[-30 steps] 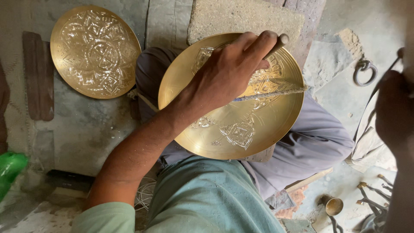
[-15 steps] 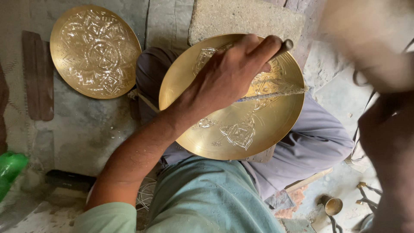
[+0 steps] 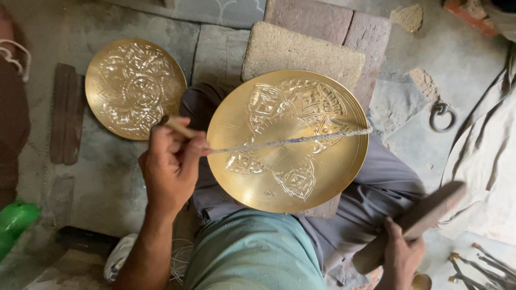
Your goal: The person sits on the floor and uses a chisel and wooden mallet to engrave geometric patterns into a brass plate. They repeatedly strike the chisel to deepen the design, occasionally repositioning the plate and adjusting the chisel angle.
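Brass, round and embossed, the plate (image 3: 287, 140) is crossed by a thin metal rod (image 3: 290, 141) clamped in the left hand (image 3: 171, 166); a wooden mallet (image 3: 411, 223) is gripped by the right hand (image 3: 399, 256).

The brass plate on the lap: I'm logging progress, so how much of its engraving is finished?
Done: the brass plate carries raised motifs across its upper half and two near its lower centre. In hand: the left hand holds a thin rod across the plate, and the right hand grips a wooden mallet. Left: the lower and right areas are smooth, unlike the fully patterned second plate.
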Action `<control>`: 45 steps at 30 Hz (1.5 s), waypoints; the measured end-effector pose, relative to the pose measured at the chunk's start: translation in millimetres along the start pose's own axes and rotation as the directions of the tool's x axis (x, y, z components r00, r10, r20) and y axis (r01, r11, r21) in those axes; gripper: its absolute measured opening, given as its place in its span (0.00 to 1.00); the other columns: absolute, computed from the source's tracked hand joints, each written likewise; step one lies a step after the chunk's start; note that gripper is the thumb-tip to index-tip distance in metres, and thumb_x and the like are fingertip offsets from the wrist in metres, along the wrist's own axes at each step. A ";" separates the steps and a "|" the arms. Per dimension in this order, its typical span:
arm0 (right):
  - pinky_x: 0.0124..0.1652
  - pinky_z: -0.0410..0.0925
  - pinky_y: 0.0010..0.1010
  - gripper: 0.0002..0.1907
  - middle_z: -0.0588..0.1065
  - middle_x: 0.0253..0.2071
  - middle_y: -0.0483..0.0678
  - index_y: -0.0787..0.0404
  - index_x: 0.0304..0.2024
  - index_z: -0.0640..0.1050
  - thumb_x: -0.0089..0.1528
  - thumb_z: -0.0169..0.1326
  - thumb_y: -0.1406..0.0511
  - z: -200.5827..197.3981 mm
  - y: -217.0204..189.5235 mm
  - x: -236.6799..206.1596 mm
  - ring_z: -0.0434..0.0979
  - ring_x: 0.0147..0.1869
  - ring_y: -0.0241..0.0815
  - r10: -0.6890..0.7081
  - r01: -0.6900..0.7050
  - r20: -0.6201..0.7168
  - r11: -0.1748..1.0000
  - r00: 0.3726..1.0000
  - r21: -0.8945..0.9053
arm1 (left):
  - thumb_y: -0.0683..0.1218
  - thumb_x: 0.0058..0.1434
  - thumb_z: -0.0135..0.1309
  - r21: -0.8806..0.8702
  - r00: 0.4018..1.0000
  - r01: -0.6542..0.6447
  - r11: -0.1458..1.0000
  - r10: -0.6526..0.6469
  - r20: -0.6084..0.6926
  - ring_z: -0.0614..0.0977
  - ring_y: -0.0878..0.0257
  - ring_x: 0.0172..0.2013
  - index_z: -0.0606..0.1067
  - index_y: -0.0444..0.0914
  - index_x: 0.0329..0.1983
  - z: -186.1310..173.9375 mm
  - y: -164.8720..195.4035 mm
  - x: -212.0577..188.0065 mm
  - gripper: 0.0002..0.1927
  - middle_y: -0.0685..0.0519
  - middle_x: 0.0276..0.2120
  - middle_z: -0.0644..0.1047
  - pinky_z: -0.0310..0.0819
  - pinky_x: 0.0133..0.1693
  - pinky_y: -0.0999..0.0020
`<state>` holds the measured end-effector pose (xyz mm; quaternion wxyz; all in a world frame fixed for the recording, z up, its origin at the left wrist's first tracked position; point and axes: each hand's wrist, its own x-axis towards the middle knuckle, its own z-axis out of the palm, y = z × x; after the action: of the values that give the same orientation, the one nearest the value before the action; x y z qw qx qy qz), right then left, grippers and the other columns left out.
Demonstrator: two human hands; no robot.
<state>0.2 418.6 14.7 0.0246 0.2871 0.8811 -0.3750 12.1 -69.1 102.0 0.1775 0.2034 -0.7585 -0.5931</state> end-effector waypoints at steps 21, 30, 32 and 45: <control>0.50 0.70 0.37 0.23 0.79 0.40 0.57 0.74 0.47 0.78 0.58 0.67 0.62 -9.1 16.5 -39.8 0.79 0.46 0.47 -0.218 0.239 -0.191 0.967 0.957 0.092 | 0.44 0.69 0.57 -0.157 0.949 -0.211 0.965 0.240 0.204 0.86 0.64 0.37 0.65 0.32 0.61 65.5 38.0 24.7 0.22 0.47 0.37 0.82 0.87 0.37 0.69; 0.42 0.69 0.40 0.25 0.79 0.37 0.58 0.72 0.47 0.77 0.57 0.67 0.58 -24.7 -15.7 -31.3 0.77 0.38 0.48 0.008 -0.007 -0.024 0.999 1.000 0.044 | 0.48 0.66 0.63 0.049 0.828 -0.543 0.839 0.524 0.201 0.85 0.63 0.32 0.73 0.38 0.60 125.6 33.3 77.4 0.21 0.48 0.36 0.79 0.80 0.33 0.67; 0.39 0.70 0.42 0.24 0.79 0.35 0.59 0.72 0.47 0.78 0.58 0.66 0.59 -32.9 -42.3 -26.3 0.77 0.36 0.50 0.050 -0.051 0.025 0.998 0.998 0.040 | 0.48 0.66 0.63 0.100 0.818 -0.564 0.820 0.538 0.204 0.83 0.61 0.31 0.72 0.37 0.60 129.0 29.7 79.5 0.23 0.49 0.35 0.78 0.78 0.33 0.65; 0.46 0.71 0.45 0.22 0.76 0.43 0.56 0.64 0.58 0.71 0.63 0.59 0.70 -32.2 -306.8 -7.0 0.79 0.46 0.57 -0.874 0.873 0.000 0.484 0.485 -0.066 | 0.48 0.69 0.61 0.161 0.836 -0.540 0.826 0.505 0.214 0.83 0.56 0.35 0.71 0.37 0.60 132.3 28.6 80.9 0.21 0.49 0.36 0.77 0.77 0.35 0.60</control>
<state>-149.3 266.9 238.1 -0.1754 -0.1941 0.9155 -0.3056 -127.3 4.5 101.2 0.2483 -0.0436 -0.8564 -0.4505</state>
